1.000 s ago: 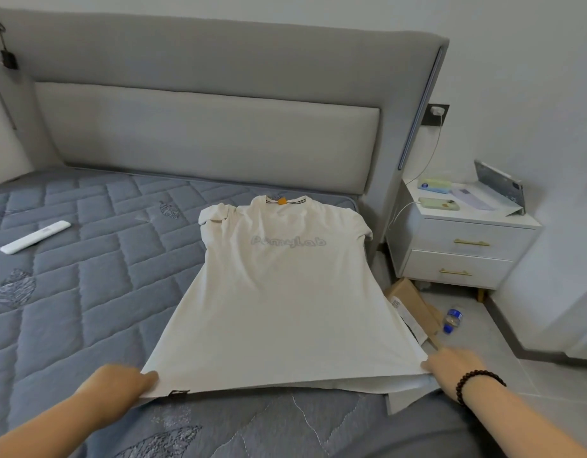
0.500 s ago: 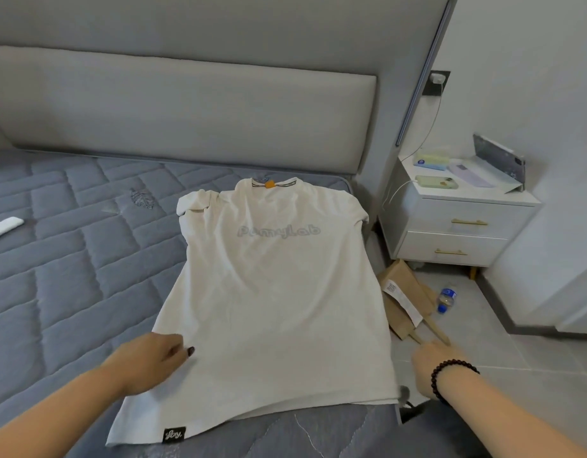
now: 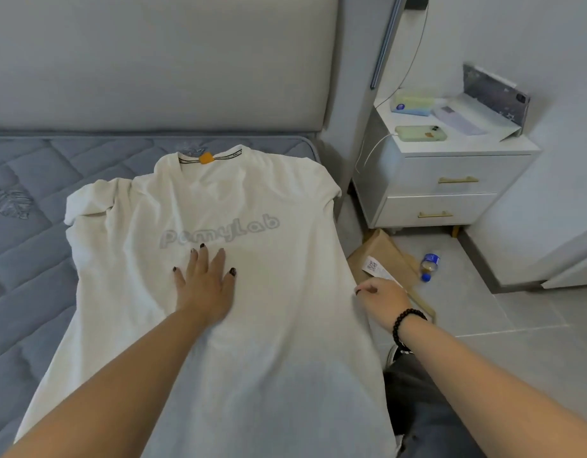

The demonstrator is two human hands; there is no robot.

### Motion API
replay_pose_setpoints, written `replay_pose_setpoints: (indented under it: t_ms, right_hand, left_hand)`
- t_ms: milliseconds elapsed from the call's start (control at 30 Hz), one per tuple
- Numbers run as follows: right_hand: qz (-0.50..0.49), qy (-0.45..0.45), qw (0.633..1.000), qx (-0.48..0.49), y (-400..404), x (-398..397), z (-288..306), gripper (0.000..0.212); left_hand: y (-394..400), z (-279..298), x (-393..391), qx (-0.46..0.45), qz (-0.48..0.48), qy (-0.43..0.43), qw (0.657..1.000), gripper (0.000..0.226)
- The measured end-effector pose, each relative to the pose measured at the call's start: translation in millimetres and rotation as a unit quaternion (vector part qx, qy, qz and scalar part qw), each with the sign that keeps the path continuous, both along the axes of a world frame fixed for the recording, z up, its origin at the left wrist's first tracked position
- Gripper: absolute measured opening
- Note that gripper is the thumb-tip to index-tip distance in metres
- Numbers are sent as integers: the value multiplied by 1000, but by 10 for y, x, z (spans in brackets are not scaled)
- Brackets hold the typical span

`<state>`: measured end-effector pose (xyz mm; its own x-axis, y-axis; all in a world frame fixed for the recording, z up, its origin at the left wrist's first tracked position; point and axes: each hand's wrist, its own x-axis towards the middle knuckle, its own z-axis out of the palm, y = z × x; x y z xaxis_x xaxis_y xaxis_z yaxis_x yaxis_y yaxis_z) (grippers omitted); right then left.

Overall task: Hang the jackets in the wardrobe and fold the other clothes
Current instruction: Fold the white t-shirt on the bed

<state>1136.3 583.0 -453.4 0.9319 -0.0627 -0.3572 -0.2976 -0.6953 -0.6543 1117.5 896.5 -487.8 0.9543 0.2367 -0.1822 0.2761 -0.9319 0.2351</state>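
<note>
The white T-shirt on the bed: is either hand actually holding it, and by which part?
The left hand only presses flat on the T-shirt at the chest. The right hand has curled fingers at the shirt's right side edge; whether they pinch it cannot be told.

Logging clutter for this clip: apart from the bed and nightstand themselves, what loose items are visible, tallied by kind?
Clothes: 1, white T-shirt on the bed
Phones: 2, green phone and pale phone on the nightstand
Tablets: 1, propped tablet
Bottles: 1, small bottle on the floor
Paper packages: 1, brown package on the floor
Total: 6
</note>
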Motion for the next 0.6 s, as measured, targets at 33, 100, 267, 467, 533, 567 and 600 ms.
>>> replay_pose_setpoints:
  t_ms: [33, 100, 267, 467, 533, 567, 600]
  right_hand:
    - [-16, 1, 1000, 19, 0, 174, -47, 23]
    - [-56, 9, 997, 60, 27, 550, -155, 20]
    - [-162, 32, 966, 201, 276, 1528, -353, 21]
    - [-236, -7, 936, 261, 610, 2216, -416, 36]
    - [-253, -25, 926, 279, 664, 2305, -412, 23]
    - [-255, -24, 925, 282, 677, 2343, -413, 18]
    - [-253, -19, 922, 291, 681, 2390, -428, 16]
  left_hand:
    - [-24, -78, 51, 32, -5, 7, 999, 62]
    - [-43, -224, 82, 86, -4, -18, 996, 66]
    - [-60, -314, 110, 98, 8, -47, 994, 72]
    - [-92, -288, 132, 104, 7, -44, 994, 70]
    - [-82, -300, 133, 96, 7, -47, 994, 69]
    - [-81, -302, 134, 93, 8, -48, 995, 69]
    - [-78, -305, 129, 93, 8, -49, 994, 68]
